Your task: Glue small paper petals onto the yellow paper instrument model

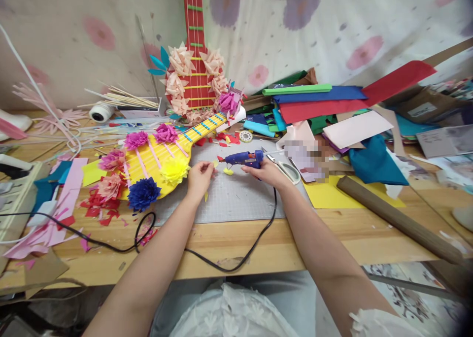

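My right hand (269, 173) is wrapped round a blue hot glue gun (238, 158), its red-tipped nozzle pointing left. Just left of the nozzle, the fingers of my left hand (199, 180) pinch a small yellow paper petal (216, 164). Another yellow paper piece (228, 171) lies below the gun's nozzle on the grey cutting mat (236, 201). Beside my left hand rests a yellow toy guitar (142, 160) with paper flowers, among them a yellow flower (174, 170) and a dark blue flower (144, 194). The gun's black cord (254, 248) loops across the table.
Scissors (291, 172) lie right of the gun. A red guitar (195, 81) with peach flowers stands at the back. Coloured paper (321, 110) is piled at the right, near a brown roll (391, 216). A power strip (22, 194) sits at the left, with paper scraps around.
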`<state>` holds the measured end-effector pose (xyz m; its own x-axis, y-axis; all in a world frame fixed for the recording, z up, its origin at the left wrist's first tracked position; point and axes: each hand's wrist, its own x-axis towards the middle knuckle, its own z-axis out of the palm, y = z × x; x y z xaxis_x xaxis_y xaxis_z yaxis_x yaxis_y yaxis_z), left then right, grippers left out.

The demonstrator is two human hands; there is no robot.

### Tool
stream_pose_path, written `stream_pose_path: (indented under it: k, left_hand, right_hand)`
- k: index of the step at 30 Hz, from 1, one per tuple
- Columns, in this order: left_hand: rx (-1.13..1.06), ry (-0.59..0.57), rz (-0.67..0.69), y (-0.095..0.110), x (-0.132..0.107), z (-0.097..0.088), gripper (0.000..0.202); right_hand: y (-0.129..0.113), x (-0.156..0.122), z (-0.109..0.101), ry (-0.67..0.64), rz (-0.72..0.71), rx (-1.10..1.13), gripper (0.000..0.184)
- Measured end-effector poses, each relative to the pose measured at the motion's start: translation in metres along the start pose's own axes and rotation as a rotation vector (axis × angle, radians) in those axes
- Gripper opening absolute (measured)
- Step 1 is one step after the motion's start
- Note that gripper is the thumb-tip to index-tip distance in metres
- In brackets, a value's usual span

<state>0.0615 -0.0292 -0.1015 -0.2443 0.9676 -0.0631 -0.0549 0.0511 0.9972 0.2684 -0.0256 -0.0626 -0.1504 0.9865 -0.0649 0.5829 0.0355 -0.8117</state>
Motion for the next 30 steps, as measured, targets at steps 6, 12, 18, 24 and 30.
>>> stream_pose_path:
  k: [6, 12, 18, 24, 30]
  left_hand:
    - [0.017, 0.011, 0.003, 0.0017, -0.0012, 0.0006, 0.011]
    - [0.018, 0.005, 0.016, 0.0010, -0.0012, 0.0002, 0.010]
    - [0.014, 0.003, 0.027, -0.0002, -0.0015, -0.0001, 0.011]
    - [0.045, -0.002, 0.031, -0.0009, -0.0014, -0.0004, 0.012]
    - [0.077, -0.013, 0.029, 0.0008, -0.0031, 0.0001, 0.011]
  right_hand:
    - [0.0043, 0.0034, 0.0033, -0.033, 0.011, -0.054, 0.044]
    - [0.0083, 0.0060, 0.0044, -0.047, -0.012, -0.084, 0.044]
    - [0.0089, 0.0057, 0.0046, -0.040, -0.015, -0.081, 0.045]
    - [0.0076, 0.0053, 0.0044, -0.029, -0.027, -0.059, 0.043]
    - [0.0065, 0.0052, 0.0036, -0.054, -0.018, -0.024, 0.046]
